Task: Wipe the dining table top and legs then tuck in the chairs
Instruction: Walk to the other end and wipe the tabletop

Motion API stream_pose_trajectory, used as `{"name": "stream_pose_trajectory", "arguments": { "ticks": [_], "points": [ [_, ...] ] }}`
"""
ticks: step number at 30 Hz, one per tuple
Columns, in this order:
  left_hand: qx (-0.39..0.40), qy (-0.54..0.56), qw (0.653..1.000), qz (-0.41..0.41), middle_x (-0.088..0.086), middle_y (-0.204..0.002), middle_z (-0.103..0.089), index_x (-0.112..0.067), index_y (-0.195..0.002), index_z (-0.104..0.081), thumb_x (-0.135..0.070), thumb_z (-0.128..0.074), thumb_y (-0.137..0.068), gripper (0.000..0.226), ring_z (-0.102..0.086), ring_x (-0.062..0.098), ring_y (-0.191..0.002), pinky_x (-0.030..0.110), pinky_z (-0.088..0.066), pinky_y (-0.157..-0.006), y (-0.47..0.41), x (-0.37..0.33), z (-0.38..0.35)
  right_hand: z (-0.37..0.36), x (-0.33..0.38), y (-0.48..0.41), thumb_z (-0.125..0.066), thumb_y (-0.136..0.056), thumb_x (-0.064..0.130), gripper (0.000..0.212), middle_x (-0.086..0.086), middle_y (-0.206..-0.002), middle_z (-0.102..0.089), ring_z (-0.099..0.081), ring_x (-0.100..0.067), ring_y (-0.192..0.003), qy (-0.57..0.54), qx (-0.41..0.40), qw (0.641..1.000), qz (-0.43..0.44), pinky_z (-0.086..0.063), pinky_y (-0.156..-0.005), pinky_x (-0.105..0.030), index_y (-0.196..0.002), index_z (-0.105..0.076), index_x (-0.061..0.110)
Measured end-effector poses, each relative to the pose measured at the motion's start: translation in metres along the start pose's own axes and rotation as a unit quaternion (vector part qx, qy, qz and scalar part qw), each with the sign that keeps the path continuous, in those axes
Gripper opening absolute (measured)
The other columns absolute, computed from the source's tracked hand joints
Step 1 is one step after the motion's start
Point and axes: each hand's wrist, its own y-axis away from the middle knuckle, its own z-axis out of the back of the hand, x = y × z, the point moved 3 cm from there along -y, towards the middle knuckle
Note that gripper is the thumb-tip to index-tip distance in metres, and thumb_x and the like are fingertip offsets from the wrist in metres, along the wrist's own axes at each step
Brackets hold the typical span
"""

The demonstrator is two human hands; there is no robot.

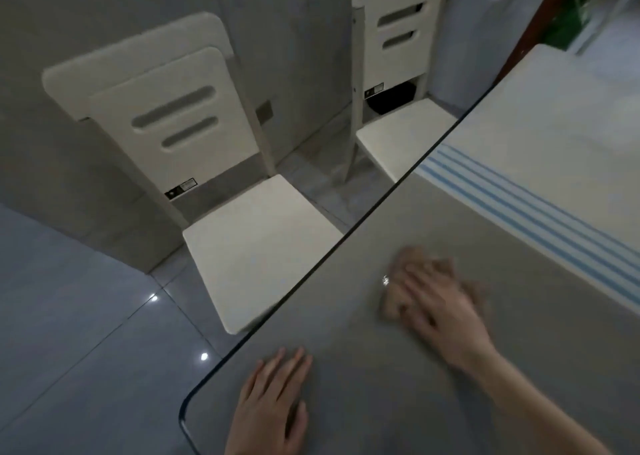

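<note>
On the grey glossy tabletop (346,378), head view: one tan wiping cloth (410,259), lying under the right hand (440,309), whose spread fingers press it flat; the outline is blurred. One left hand (273,402), flat, fingers straight, holding nothing, beside the rounded near corner. The tabletop's long edge runs diagonally from that corner up and right. Beyond it, on the grey tiled floor (69,316): two cream slotted-back chairs, nearer (256,243) and farther (401,132), seats mostly untucked; the left hand is closer to them. One white blue-striped cloth (519,163), ahead-right of both hands. Judged: top-wiping in hand.
</note>
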Motion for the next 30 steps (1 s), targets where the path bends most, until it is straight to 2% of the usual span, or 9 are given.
{"name": "stream_pose_trajectory", "arguments": {
  "ticks": [2,7,9,13,16,18,20,25,30],
  "points": [
    [-0.004,0.003,1.000,-0.001,-0.011,-0.141,-0.050,-0.028,-0.133,-0.054,-0.036,-0.057,-0.073,0.061,-0.042,0.012,-0.132,0.037,-0.035,-0.104,0.001,0.003,-0.003,0.017,-0.054,-0.037,-0.029,-0.091,0.052,0.058,-0.001,-0.152,-0.040,-0.027,-0.022,-0.144,0.004,-0.049,0.989,-0.139,-0.020,-0.118,-0.039,-0.144,-0.041,0.031],
    [-0.010,-0.006,1.000,0.000,-0.012,-0.138,-0.053,-0.031,-0.130,-0.056,-0.037,-0.057,-0.071,0.060,-0.043,0.011,-0.129,0.033,-0.032,-0.105,-0.001,0.003,-0.003,0.033,-0.091,-0.136,-0.018,-0.091,0.051,0.065,0.001,-0.161,-0.015,-0.010,-0.025,-0.149,-0.012,-0.084,0.923,-0.376,-0.005,-0.120,-0.043,-0.153,-0.018,0.031],
    [-0.026,-0.010,1.000,-0.004,-0.012,-0.138,-0.053,-0.031,-0.130,-0.055,-0.037,-0.055,-0.073,0.058,-0.042,0.010,-0.130,0.034,-0.034,-0.103,-0.001,0.003,-0.003,0.026,-0.056,-0.165,-0.020,-0.096,0.046,0.060,0.001,-0.162,-0.011,-0.005,-0.025,-0.149,-0.013,-0.068,0.940,-0.334,-0.003,-0.121,-0.043,-0.153,-0.015,0.028],
    [-0.032,-0.025,0.999,-0.028,-0.009,-0.140,-0.052,-0.029,-0.135,-0.052,-0.034,-0.057,-0.073,0.062,-0.043,0.013,-0.131,0.036,-0.036,-0.102,0.001,0.006,-0.003,-0.009,0.050,-0.131,-0.020,-0.098,0.048,0.057,0.004,-0.160,-0.022,-0.009,-0.021,-0.149,-0.008,-0.024,0.995,-0.101,-0.005,-0.120,-0.039,-0.152,-0.021,0.030],
    [-0.034,-0.008,0.999,-0.019,-0.009,-0.137,-0.055,-0.029,-0.132,-0.053,-0.032,-0.054,-0.074,0.058,-0.045,0.014,-0.128,0.037,-0.037,-0.102,0.001,0.007,-0.006,-0.028,0.093,-0.037,-0.023,-0.099,0.050,0.055,0.011,-0.159,-0.020,-0.010,-0.014,-0.149,-0.009,0.038,0.997,0.068,-0.008,-0.121,-0.036,-0.152,-0.021,0.034],
    [-0.035,-0.001,0.999,-0.016,-0.010,-0.137,-0.054,-0.029,-0.132,-0.052,-0.034,-0.053,-0.075,0.057,-0.046,0.014,-0.128,0.034,-0.036,-0.103,0.000,0.005,-0.005,-0.022,0.069,-0.012,-0.028,-0.099,0.050,0.054,0.013,-0.158,-0.022,-0.013,-0.012,-0.148,-0.002,0.054,0.991,0.119,-0.012,-0.120,-0.035,-0.151,-0.022,0.036],
    [-0.020,0.004,1.000,-0.014,-0.011,-0.140,-0.051,-0.029,-0.133,-0.053,-0.035,-0.055,-0.074,0.060,-0.043,0.013,-0.131,0.036,-0.036,-0.104,0.000,0.004,-0.003,-0.009,0.022,-0.027,-0.033,-0.097,0.047,0.053,0.006,-0.156,-0.032,-0.022,-0.018,-0.146,0.023,0.023,0.996,0.089,-0.016,-0.119,-0.037,-0.148,-0.029,0.035],
    [0.015,0.003,1.000,-0.007,-0.012,-0.148,-0.040,-0.027,-0.142,-0.042,-0.034,-0.052,-0.080,0.063,-0.033,0.013,-0.138,0.036,-0.024,-0.112,-0.002,-0.001,0.003,0.024,-0.077,-0.106,-0.014,-0.092,0.056,0.063,0.005,-0.160,-0.020,-0.012,-0.020,-0.149,0.011,-0.068,0.969,-0.238,-0.007,-0.121,-0.040,-0.152,-0.018,0.036],
    [0.041,-0.003,0.999,0.026,-0.014,-0.148,-0.038,-0.031,-0.145,-0.034,-0.034,-0.048,-0.084,0.063,-0.030,0.012,-0.139,0.034,-0.021,-0.113,-0.001,-0.003,0.005,0.003,-0.026,-0.098,-0.021,-0.095,0.048,0.060,0.004,-0.160,-0.018,-0.009,-0.022,-0.149,0.002,-0.078,0.963,-0.257,-0.004,-0.121,-0.040,-0.152,-0.018,0.032]
  ]
}}
